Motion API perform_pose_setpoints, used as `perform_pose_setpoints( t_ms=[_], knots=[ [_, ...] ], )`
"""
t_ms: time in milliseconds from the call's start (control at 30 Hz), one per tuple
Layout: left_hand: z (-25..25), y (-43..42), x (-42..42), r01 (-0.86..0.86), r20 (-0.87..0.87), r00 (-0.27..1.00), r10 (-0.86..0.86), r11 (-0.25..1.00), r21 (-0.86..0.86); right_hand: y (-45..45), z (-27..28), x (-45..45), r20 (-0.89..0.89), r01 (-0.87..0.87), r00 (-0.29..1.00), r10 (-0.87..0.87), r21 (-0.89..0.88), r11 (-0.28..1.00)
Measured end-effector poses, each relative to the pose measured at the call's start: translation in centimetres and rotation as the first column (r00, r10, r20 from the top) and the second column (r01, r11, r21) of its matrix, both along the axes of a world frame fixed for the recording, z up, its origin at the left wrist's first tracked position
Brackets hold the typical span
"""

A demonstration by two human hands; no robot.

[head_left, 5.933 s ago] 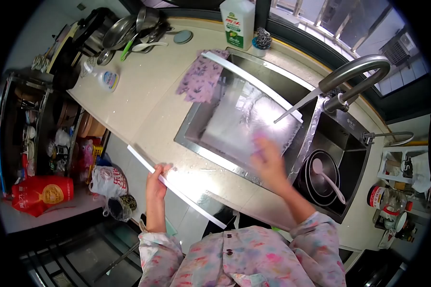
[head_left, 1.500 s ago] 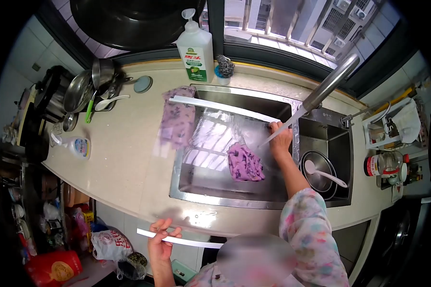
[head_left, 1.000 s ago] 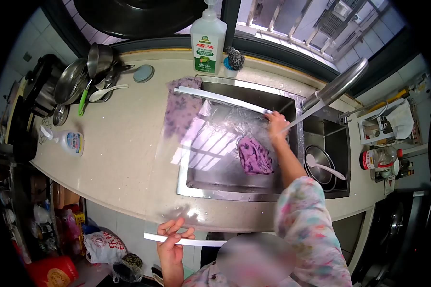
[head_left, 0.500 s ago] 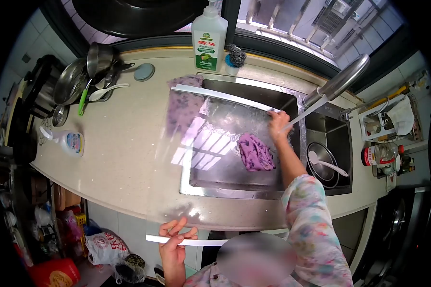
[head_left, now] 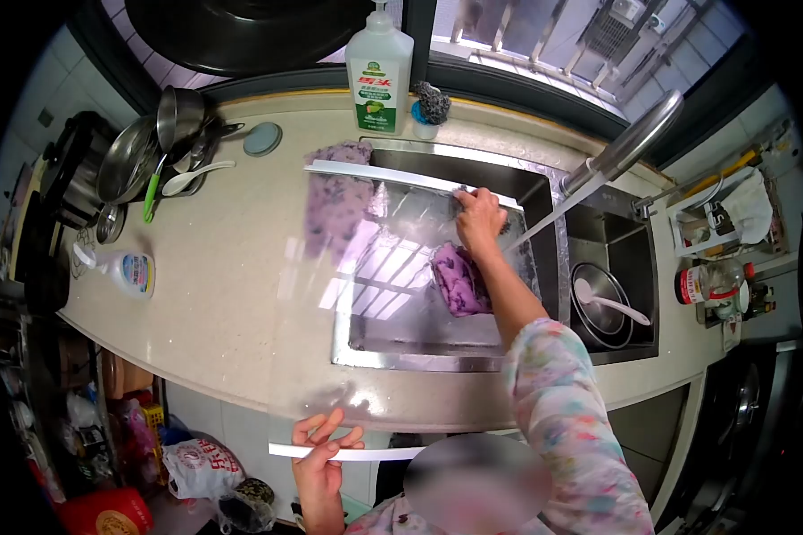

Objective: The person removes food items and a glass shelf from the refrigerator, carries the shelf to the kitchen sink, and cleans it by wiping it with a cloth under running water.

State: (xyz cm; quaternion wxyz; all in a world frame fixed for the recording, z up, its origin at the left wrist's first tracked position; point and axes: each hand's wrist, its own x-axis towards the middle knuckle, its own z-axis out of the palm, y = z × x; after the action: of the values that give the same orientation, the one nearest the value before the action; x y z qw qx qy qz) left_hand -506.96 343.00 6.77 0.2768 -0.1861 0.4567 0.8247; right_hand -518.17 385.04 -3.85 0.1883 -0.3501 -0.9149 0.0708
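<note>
A clear glass shelf [head_left: 379, 290] with white edge strips is held over the sink. My left hand [head_left: 321, 455] grips its near white strip [head_left: 375, 454], thumb below and fingers above. At the far white strip [head_left: 375, 173], my right hand [head_left: 480, 217] is closed with its fingertips on the strip. A dark bit shows at those fingertips, but I cannot make out what it is. A purple patterned cloth [head_left: 459, 281] lies bunched beside my right forearm; whether it is on the glass or beneath it is unclear. Water runs from the faucet [head_left: 629, 138] to the right of my right hand.
The large sink basin [head_left: 419, 361] is below. A smaller basin [head_left: 638, 241] holds a metal bowl and a white ladle [head_left: 611, 303]. Behind stand a detergent bottle [head_left: 379, 80] and a steel wool scourer [head_left: 432, 102]. Pans [head_left: 129, 160] and a spray bottle [head_left: 129, 270] are at left.
My right hand has slid left along the far strip, away from its right end. My left hand keeps its grip. The view has shifted slightly.
</note>
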Motion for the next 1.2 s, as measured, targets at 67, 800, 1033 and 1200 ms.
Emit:
perform_pose_setpoints(
  t_ms=[67, 800, 1033, 1200],
  knots=[
    [0.2, -0.4, -0.1, 0.011, -0.004, 1.000, -0.011, 1.000, 0.003, -0.2, -0.4, -0.4, -0.038, -0.011, 0.999, 0.011, 0.004, 1.000],
    [1.1, -0.1, -0.2, 0.039, 0.020, 0.999, -0.040, 0.999, 0.015, -1.2, 0.2, -1.5, 0.030, 0.116, 0.993, -0.114, -0.086, 0.990],
    [1.0, -0.1, -0.4, 0.046, 0.048, 0.998, -0.046, 0.999, -0.004, -11.5, 3.3, -11.8, -0.155, -0.180, 0.974, 0.166, -0.081, 0.980],
    [1.6, 0.3, -0.4, 0.068, 0.036, 0.997, -0.067, 0.997, -0.034, -3.4, -0.6, -4.8, -0.093, -0.083, 0.993, 0.078, -0.045, 0.996]
  ],
)
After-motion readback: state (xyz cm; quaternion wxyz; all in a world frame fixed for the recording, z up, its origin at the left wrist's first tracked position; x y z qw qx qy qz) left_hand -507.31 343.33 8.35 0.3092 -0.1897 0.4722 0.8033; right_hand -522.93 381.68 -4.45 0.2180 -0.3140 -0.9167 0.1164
